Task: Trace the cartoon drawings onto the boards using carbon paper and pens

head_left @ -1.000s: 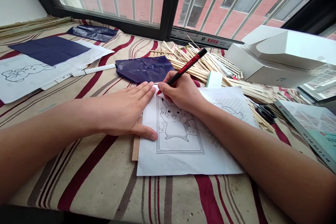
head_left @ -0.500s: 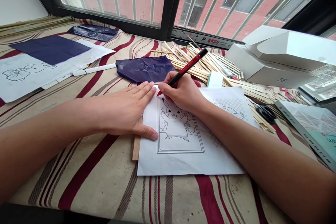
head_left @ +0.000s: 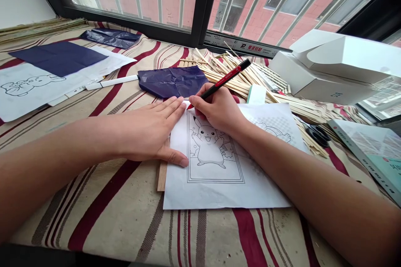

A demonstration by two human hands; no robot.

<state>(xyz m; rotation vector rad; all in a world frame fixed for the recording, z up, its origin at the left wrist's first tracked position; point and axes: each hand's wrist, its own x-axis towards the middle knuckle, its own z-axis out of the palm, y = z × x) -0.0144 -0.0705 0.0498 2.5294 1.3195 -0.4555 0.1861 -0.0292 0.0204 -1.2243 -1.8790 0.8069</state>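
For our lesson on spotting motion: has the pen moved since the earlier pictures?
Yes. The pen has its upper end slightly farther right against the dark window frame.

The paper [head_left: 200, 196] hides all but a strip of the board [head_left: 161, 178]. The left hand [head_left: 153, 131] covers part of its left edge; the right hand [head_left: 216, 106] hides the top right corner of the drawing [head_left: 210, 152]. Whether the pen [head_left: 228, 77] touches is too small to tell. Toward the right edge of the cloth [head_left: 125, 217], box [head_left: 332, 85] and book [head_left: 369, 154] are cut off.
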